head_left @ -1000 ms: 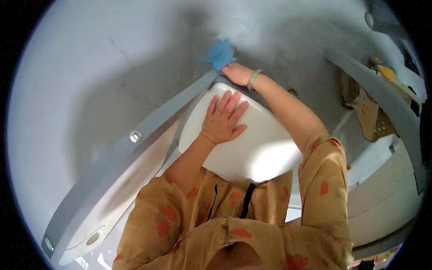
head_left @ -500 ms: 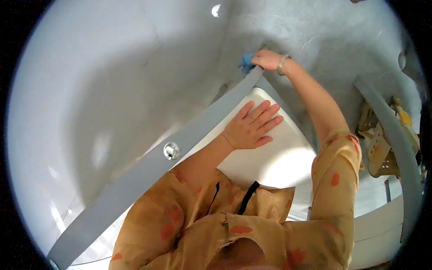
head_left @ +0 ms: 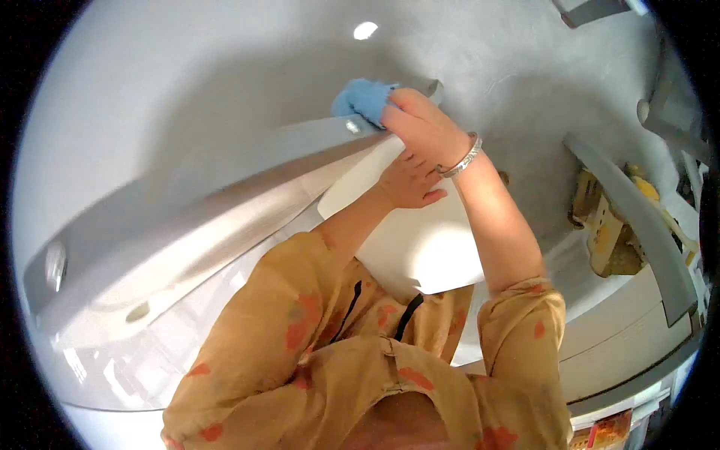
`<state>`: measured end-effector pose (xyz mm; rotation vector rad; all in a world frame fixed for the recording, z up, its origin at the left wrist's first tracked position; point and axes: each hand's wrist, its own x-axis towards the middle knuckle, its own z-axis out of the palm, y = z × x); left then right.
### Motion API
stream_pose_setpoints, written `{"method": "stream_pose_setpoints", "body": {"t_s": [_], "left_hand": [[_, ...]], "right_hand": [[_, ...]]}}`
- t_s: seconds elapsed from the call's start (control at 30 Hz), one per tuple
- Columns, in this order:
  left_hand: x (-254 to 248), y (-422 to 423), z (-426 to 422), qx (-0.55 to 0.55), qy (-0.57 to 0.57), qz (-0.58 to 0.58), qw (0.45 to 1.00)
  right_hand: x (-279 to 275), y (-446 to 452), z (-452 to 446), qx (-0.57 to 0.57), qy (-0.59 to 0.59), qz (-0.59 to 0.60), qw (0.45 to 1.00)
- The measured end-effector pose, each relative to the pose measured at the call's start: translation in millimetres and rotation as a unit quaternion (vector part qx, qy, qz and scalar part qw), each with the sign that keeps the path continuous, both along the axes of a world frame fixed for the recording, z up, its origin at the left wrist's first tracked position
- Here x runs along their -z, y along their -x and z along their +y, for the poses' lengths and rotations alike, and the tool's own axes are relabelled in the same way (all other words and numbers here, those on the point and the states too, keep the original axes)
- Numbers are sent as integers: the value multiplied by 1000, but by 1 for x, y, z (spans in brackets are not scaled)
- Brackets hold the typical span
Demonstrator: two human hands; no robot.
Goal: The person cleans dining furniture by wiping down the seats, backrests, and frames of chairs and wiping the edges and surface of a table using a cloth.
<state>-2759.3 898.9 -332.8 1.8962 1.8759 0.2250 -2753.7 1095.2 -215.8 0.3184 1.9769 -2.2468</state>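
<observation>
A light-blue cloth [head_left: 363, 100] is bunched in my right hand [head_left: 427, 124], against the top of a long grey edge piece [head_left: 247, 154] with round metal fittings. My right hand's fingers are closed, and a silver bracelet circles that wrist. Below it, my left hand [head_left: 409, 182] rests on a smooth white panel [head_left: 420, 240], fingers spread. Part of the left hand is hidden behind the right hand and wrist. A cream inner face [head_left: 247, 225] shows under the grey edge.
To the right stand yellowish perforated baskets [head_left: 611, 232], behind a curved grey bar [head_left: 630, 202]. A grey scuffed floor [head_left: 517, 75] spreads at the top. Shelving with packets [head_left: 611, 431] shows at the lower right.
My right hand has moved left with the blue cloth, along the grey edge. That edge has tilted or swung, showing its cream inner face. My left hand stays on the white panel; the view has shifted.
</observation>
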Motion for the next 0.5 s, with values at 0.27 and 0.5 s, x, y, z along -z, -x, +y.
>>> {"method": "stream_pose_setpoints", "body": {"t_s": [0.27,0.5], "left_hand": [[3,9,16,-3,-81,17,997],[-92,-27,1,-173,62,-222,957]], "right_hand": [[-108,60,-20,117,-204,292,927],[-237,85,-10,50,-324,387,862]]}}
